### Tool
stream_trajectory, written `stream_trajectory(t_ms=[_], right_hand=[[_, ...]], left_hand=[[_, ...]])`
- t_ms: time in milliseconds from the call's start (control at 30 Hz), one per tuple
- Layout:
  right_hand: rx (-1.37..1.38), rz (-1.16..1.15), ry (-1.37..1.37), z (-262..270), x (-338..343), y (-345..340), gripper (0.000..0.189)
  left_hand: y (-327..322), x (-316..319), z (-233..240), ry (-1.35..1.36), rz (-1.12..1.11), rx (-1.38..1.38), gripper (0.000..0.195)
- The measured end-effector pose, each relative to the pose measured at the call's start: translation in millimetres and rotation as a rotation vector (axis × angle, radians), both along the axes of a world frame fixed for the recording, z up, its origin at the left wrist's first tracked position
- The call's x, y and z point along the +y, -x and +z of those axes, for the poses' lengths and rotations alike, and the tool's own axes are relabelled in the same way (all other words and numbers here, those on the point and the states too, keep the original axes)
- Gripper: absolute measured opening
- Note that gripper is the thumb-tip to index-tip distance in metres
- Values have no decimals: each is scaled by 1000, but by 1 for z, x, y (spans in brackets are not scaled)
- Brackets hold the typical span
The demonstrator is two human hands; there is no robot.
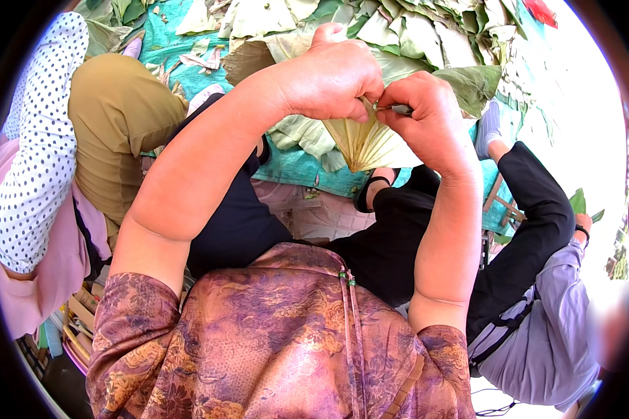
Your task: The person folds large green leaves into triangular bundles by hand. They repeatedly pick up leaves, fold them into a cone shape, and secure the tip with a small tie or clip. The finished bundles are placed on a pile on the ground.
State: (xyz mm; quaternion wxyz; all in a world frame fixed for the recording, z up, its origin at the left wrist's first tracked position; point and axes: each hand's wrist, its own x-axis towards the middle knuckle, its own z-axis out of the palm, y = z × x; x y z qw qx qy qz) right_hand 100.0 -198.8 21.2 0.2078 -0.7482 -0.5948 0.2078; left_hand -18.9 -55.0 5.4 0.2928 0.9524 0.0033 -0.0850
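Observation:
My left hand (pixel 340 76) and my right hand (pixel 424 118) meet in front of me, raised above my lap. Both pinch a large, limp lotus leaf (pixel 369 144), whose pale veins fan out from a point at its lower edge. Its green-brown sides spread out behind my hands. Between my right fingers shows a small dark, shiny object (pixel 402 109), too small to identify. My fingers hide the pinched part of the leaf.
Beyond my hands, many flattened leaves (pixel 414 36) lie heaped on a turquoise sheet (pixel 293 165). One person in brown trousers (pixel 110 105) sits at my left; another, in a grey top (pixel 545 335), is at my right. A basket (pixel 76 335) stands lower left.

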Motion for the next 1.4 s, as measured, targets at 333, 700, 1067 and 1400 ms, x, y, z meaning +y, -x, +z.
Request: stream_trajectory(t_ms=[333,700,1067,1400], right_hand=[[45,-23,-72,-11,-13,8,10],[59,6,-55,-17,-13,15,10],[37,12,-32,-14,-13,15,11],[-21,51,-14,-14,-14,12,9]], left_hand=[[11,-10,-3,36,22,10,13],[15,-8,-4,157,44,87,15],[19,3,-21,367,36,-203,18],[16,-5,1,78,99,-28,22]])
